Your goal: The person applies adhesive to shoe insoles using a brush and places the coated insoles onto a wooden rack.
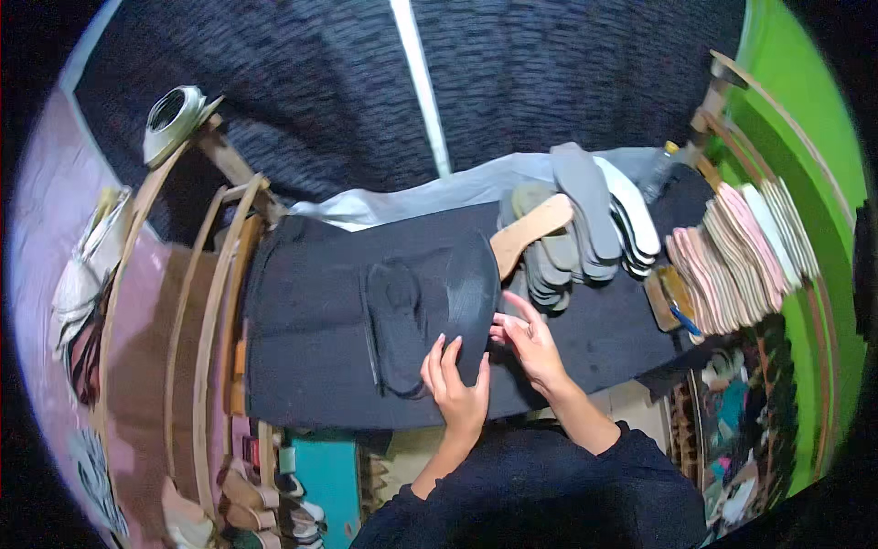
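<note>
A black shoe sole (469, 288) stands tilted up over the table, with my left hand (455, 393) closed on its near end, fingers on its face and thumb at the edge. My right hand (533, 352) is beside the sole's right edge, fingers apart, index finger stretched out; some fingertips touch or almost touch the edge. Left of these lies a second black sole (396, 320), flat on the black table cover (311, 339). A tan insole-shaped piece (535, 229) rests on stacked grey insoles (551, 265) just beyond my right hand.
More grey insoles (585, 210) and white insoles (634, 215) are stacked at the back right. Pink and cream insoles (732, 252) fill the right side, near a brown block (669, 297) with a blue tool (683, 318). A bottle (660, 169) stands behind. Wooden racks (215, 339) flank the table.
</note>
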A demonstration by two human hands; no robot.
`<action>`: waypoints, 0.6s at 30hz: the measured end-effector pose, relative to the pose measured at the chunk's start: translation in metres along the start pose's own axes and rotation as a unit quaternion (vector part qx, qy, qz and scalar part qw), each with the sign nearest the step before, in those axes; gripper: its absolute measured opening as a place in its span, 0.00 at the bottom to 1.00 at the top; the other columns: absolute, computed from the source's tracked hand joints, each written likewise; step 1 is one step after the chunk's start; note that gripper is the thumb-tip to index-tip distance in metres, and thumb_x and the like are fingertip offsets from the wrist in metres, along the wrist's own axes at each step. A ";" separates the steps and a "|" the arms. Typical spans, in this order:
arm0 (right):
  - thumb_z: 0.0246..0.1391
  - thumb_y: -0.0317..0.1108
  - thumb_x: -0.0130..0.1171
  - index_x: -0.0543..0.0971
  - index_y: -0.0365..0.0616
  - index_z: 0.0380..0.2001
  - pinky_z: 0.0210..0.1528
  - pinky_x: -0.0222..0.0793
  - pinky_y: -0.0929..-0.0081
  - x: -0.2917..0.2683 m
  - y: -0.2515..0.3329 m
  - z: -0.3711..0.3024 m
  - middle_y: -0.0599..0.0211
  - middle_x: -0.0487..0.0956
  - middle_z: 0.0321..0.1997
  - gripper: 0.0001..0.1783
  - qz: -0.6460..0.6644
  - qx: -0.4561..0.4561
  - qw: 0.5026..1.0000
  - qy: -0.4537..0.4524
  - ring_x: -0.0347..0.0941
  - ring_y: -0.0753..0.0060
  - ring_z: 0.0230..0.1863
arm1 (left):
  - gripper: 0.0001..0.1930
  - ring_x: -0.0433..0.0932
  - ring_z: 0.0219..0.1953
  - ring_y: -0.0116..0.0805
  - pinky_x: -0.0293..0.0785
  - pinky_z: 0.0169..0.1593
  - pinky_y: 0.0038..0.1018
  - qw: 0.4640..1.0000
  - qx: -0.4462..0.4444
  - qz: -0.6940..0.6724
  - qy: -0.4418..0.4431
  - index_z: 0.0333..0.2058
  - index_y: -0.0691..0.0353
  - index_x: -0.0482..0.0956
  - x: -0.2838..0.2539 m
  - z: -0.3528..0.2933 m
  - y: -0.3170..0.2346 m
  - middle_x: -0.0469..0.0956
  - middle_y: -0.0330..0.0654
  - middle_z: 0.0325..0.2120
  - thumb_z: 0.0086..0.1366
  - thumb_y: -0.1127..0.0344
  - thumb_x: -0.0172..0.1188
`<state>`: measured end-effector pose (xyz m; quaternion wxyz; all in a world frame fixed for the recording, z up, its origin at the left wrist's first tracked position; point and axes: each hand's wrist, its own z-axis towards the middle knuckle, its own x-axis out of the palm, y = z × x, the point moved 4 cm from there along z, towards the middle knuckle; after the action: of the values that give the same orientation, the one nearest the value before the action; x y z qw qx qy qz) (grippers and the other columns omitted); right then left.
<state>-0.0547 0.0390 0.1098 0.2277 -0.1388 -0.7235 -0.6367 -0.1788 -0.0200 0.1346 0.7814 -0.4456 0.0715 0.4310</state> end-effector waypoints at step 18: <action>0.52 0.29 0.60 0.74 0.34 0.44 0.38 0.69 0.83 -0.166 0.053 -0.064 0.66 0.80 0.34 0.16 -0.102 -0.075 0.969 -0.211 0.74 0.82 0.34 | 0.24 0.62 0.57 0.33 0.56 0.60 0.28 0.751 -0.277 -0.479 0.360 0.60 0.63 0.55 0.165 -0.064 -0.046 0.64 0.46 0.55 0.70 0.58 0.42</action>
<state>0.1237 -0.0008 0.0762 -0.0069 -0.2120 -0.7155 -0.6657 -0.0252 0.0216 0.0446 0.6445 -0.7402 0.0024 -0.1916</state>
